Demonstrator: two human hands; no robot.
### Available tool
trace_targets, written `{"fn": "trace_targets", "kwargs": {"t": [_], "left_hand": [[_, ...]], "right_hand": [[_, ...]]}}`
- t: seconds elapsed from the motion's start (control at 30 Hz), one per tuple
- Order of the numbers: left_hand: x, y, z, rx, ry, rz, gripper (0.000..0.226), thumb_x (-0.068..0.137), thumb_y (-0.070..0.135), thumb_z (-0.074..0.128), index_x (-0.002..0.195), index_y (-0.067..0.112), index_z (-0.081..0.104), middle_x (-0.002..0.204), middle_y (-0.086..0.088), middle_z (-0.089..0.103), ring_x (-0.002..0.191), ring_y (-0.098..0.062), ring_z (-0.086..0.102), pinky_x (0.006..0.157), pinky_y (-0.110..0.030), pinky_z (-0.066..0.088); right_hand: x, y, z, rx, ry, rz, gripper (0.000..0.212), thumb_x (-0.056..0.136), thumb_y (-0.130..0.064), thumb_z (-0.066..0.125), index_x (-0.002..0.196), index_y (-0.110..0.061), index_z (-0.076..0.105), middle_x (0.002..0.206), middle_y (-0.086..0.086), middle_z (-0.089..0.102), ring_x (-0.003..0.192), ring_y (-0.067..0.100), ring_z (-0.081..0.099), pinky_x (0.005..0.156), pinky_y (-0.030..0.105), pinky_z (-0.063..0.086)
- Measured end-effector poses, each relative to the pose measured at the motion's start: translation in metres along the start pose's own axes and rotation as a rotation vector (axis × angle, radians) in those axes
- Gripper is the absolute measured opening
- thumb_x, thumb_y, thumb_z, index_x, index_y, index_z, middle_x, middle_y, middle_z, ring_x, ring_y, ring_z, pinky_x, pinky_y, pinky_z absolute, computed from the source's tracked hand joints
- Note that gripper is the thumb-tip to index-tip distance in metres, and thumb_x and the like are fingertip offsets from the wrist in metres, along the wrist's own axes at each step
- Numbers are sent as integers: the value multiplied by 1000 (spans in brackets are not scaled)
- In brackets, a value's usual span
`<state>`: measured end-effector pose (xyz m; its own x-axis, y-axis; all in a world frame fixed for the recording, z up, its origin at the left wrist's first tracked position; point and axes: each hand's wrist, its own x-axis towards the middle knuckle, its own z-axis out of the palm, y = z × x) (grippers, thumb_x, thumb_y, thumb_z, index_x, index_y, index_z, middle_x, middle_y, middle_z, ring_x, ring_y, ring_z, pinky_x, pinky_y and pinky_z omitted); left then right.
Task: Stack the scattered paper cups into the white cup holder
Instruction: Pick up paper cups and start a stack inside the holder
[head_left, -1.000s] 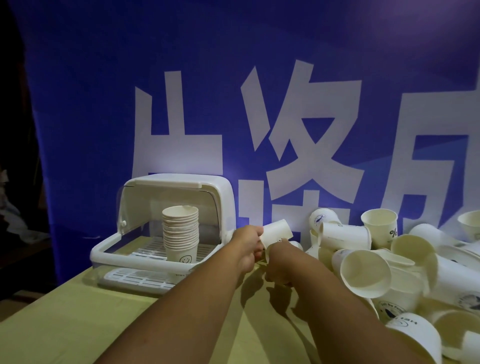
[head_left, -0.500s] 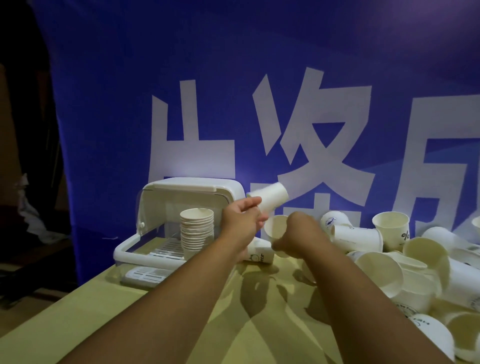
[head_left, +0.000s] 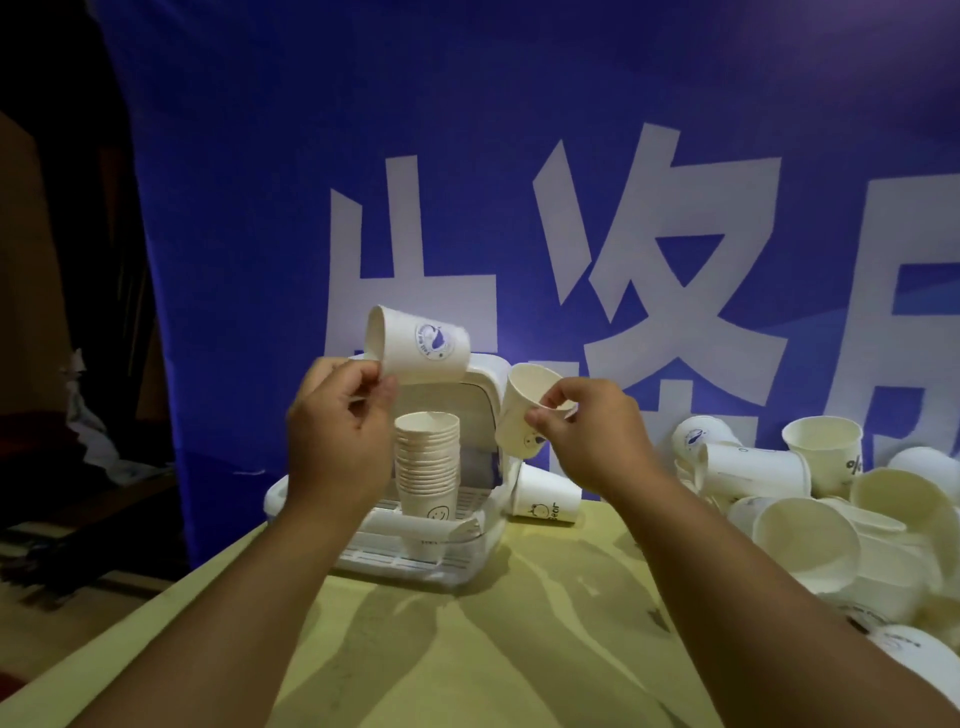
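Cups: the left hand pinches one by its rim, tipped sideways above the stack in the holder. The right hand grips a tilted cup by its rim, beside the holder. More cups litter the desk on the right.

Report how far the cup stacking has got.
Done: a stack of cups stands upright in the white cup holder. In hand: the left hand holds a whale-print cup tipped on its side above the stack, and the right hand holds a second cup beside the holder. Left: one cup lying by the holder and a large pile of loose cups on the table's right, so most of the job remains.
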<state>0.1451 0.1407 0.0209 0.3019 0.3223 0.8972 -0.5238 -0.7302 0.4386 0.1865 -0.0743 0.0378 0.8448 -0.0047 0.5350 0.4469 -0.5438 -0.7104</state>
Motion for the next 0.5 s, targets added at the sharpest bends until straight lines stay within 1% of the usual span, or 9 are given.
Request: {"fn": "trace_targets", "kwargs": {"t": [0.07,0.13,0.17,0.27,0.37,0.43,0.5], "left_hand": [[2,-16,-3,121,-30,51,14,98,15,63,102,4,70,104,0,55,91,-15,55,72,-18,47],[-1,-25,-2,205,-108,63,15,100,15,59,102,3,68,107,-1,50,97,-18,52,74,-17,44],[-2,-29,0,233,-145,64,16,101,15,57,102,3,67,109,-1,48,99,-19,52,75,-19,46],[0,-36,3,311,-231,101,14,102,16,54,99,6,64,110,-4,47,103,-21,50,80,-37,56],[2,-32,2,427,-304,158,17,101,24,50,100,13,63,115,-2,46,108,-23,45,76,-43,57],[1,-28,0,474,-379,156,18,103,28,47,99,20,62,132,-1,42,117,-22,41,80,-43,55],[-3,-28,1,433,-514,84,19,105,34,41,98,27,57,150,3,29,125,-20,38,91,-44,51]], "right_hand": [[-2,-4,3,38,26,-22,11,90,-26,71,97,-25,63,102,-1,61,89,15,59,57,13,34],[-3,-5,6,55,68,-57,9,91,-23,70,98,-24,64,105,-1,62,92,16,59,61,12,35],[-3,-5,7,61,87,-73,8,92,-22,69,98,-24,64,107,-2,62,93,15,58,63,12,36],[-4,-7,11,69,117,-104,8,94,-20,66,102,-20,67,111,-2,62,95,14,57,68,12,38],[-6,-10,12,68,154,-161,10,95,-19,64,104,-19,68,111,-3,62,95,12,56,74,14,42],[-7,-13,13,92,187,-203,6,95,-20,64,100,-21,67,111,-5,60,96,10,55,77,16,46],[-8,-16,14,128,207,-225,4,94,-21,65,98,-24,66,114,-6,60,98,10,56,81,18,49]]}}
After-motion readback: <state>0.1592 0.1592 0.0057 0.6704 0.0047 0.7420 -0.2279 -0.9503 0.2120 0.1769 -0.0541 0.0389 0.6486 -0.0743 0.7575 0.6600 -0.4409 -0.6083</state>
